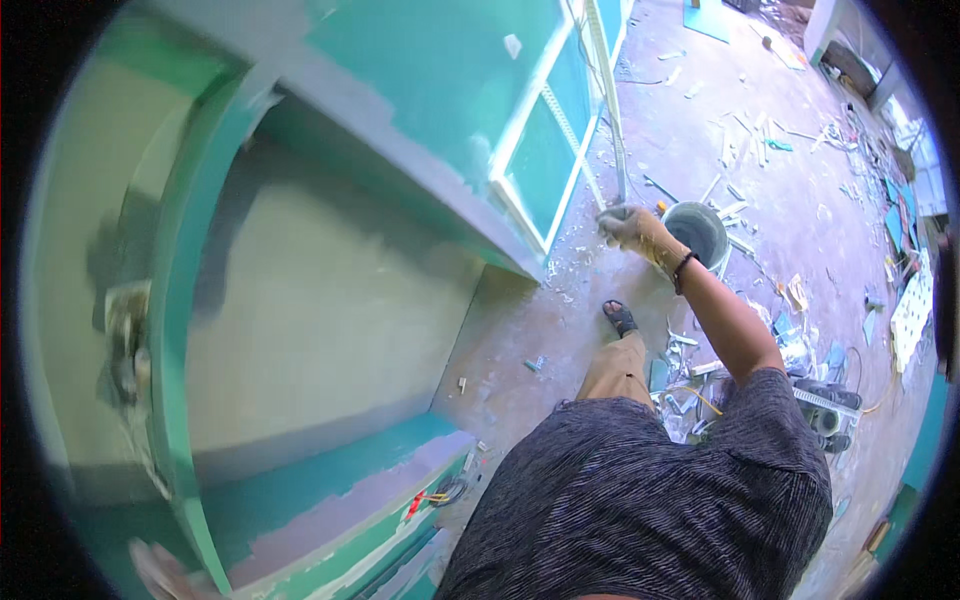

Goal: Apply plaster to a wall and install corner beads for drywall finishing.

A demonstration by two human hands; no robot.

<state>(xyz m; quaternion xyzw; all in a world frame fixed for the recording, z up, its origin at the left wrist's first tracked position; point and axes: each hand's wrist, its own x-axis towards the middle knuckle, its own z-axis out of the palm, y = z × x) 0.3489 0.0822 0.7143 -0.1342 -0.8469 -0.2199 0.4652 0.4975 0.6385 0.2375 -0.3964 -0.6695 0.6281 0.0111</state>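
Littered grey floor (830, 225); the right grip (640, 236) pinches a long whitish strip (611, 100), seemingly steadying it (left grip (163, 573) blurred: cannot tell).

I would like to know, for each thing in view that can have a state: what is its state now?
Right hand: closed on the pale strip
Pale strip: held
Left hand: blurred, cannot tell
Bucket: upright, open-topped
Sandal: worn
Dark cable: looped
White scraps: scattered

Teal sheet (708, 20) on the littered floor (790, 225)
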